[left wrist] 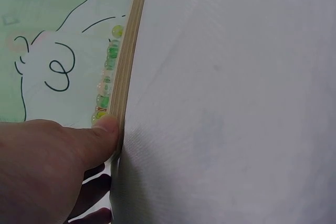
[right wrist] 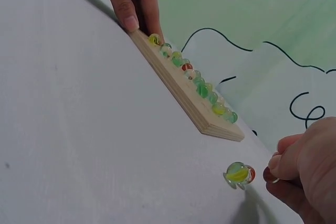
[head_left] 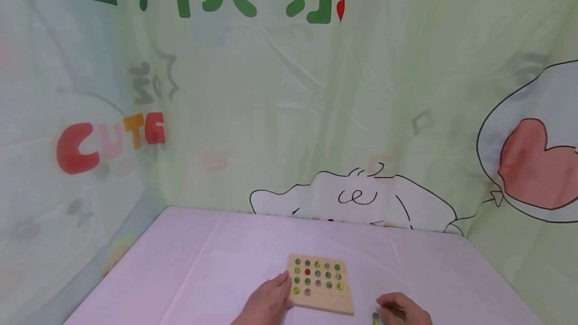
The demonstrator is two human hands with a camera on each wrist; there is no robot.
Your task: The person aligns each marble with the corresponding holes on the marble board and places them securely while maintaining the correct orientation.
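Observation:
A square wooden board lies on the table, with rows of glass marbles, mostly green and yellow plus a red one, in its hollows. Several hollows along the near side hold no marble. My left hand grips the board at its left edge, thumb by the near corner. To the board's right, my right hand has its fingertips together. Between them shows part of a dark red round marble, mostly hidden by the fingers. Just beside that hand, loose marbles sit on the table, green-yellow and red.
A pale cloth covers the table. Behind it hangs a light green curtain printed with drawings and lettering, and another printed curtain closes off the left side.

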